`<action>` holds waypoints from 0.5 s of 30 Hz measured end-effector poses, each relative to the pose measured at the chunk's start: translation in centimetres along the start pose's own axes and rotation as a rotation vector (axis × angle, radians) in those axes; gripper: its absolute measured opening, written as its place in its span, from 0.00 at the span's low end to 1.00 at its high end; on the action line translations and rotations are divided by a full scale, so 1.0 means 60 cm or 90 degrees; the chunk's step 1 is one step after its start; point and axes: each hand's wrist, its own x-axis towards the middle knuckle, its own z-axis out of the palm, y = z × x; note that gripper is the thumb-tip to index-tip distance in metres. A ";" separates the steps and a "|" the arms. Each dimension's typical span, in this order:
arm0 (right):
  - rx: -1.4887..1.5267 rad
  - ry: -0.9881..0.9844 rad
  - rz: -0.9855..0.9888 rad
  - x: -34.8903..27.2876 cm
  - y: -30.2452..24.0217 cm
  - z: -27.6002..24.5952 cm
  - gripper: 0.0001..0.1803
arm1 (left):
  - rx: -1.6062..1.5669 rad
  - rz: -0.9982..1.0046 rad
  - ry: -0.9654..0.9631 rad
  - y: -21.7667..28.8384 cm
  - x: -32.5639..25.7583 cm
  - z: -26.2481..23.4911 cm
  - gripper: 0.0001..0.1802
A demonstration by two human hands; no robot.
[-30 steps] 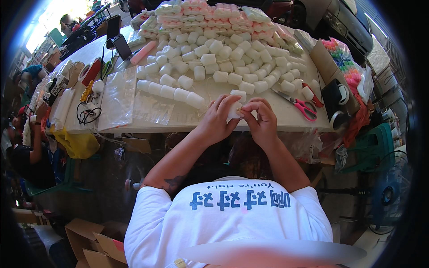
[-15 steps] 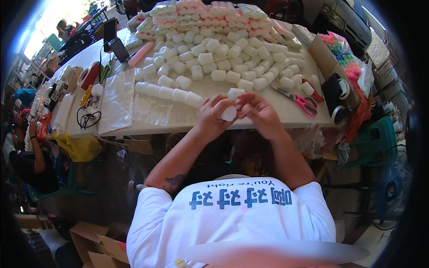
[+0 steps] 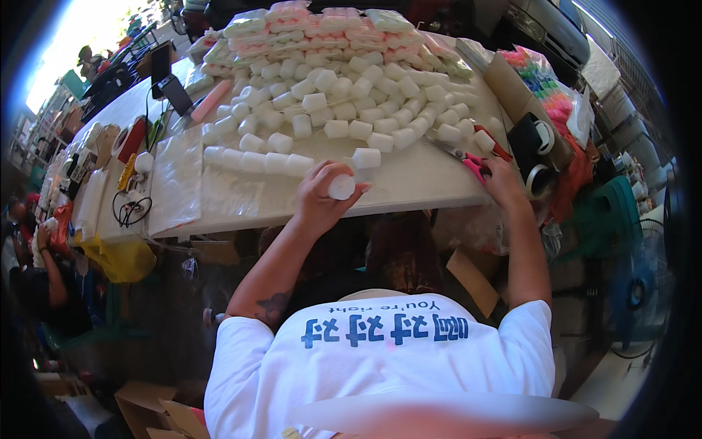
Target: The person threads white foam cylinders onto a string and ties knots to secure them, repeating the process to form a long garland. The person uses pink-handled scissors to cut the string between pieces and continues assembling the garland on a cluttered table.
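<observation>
My left hand [image 3: 322, 192] is closed around a white cylinder [image 3: 341, 187], its round end facing me. A row of similar white cylinders [image 3: 252, 162] lies end to end on the table and reaches up to this hand. Just beyond my fingers sits another single white cylinder [image 3: 366, 158]. On the right, my right hand [image 3: 504, 183] has its fingers closed on the pink handle of a pair of scissors [image 3: 476, 167]. The scissors lie on the table with their blades pointing away to the left.
A heap of white cylinders [image 3: 329, 95], some joined in strings, covers the middle of the table [image 3: 409, 183]. Bagged pastel packs [image 3: 314, 33] are stacked behind. Tape rolls [image 3: 540, 179] and a cardboard box [image 3: 512, 84] stand right. Clear plastic bags [image 3: 175, 179] lie left.
My right hand has left the cylinder and moved right to the scissors, taking hold of their handle. My left hand keeps the cylinder, slightly lower and to the left in the picture.
</observation>
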 end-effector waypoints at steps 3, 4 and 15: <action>-0.019 -0.143 0.066 0.019 -0.014 -0.027 0.14 | -0.009 -0.009 0.015 0.003 -0.001 -0.001 0.18; -0.005 -0.183 0.094 0.027 -0.020 -0.037 0.17 | -0.009 -0.007 0.021 0.004 -0.001 -0.002 0.18; 0.474 -0.113 0.125 -0.054 -0.058 -0.074 0.17 | 0.067 0.044 0.067 0.001 0.001 -0.012 0.18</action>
